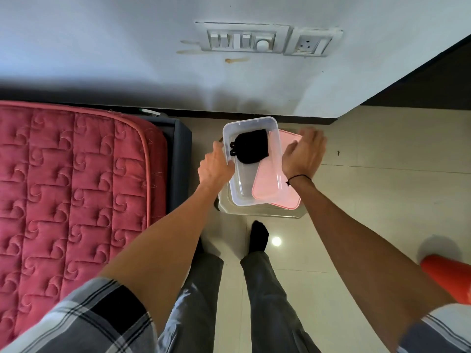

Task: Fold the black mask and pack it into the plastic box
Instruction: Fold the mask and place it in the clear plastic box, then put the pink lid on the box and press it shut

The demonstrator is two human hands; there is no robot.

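Note:
A clear plastic box [248, 121] stands on a small low table [260, 212] on the floor. The black mask [251, 146] lies folded inside it, at the far end, with its ear loops to the left. My left hand [215, 166] grips the box's left rim, thumb over the edge. A pink lid [272, 184] lies tilted across the box's right side and covers part of the opening. My right hand [303, 154] is on the lid's far right corner with its fingers reaching over the edge; it is blurred.
A bed with a red quilted mattress [71, 187] stands close on the left. The wall with a switch panel [242, 38] is just behind the table. My feet [258, 236] are on the tiled floor below. An orange object [448, 276] sits at the right edge.

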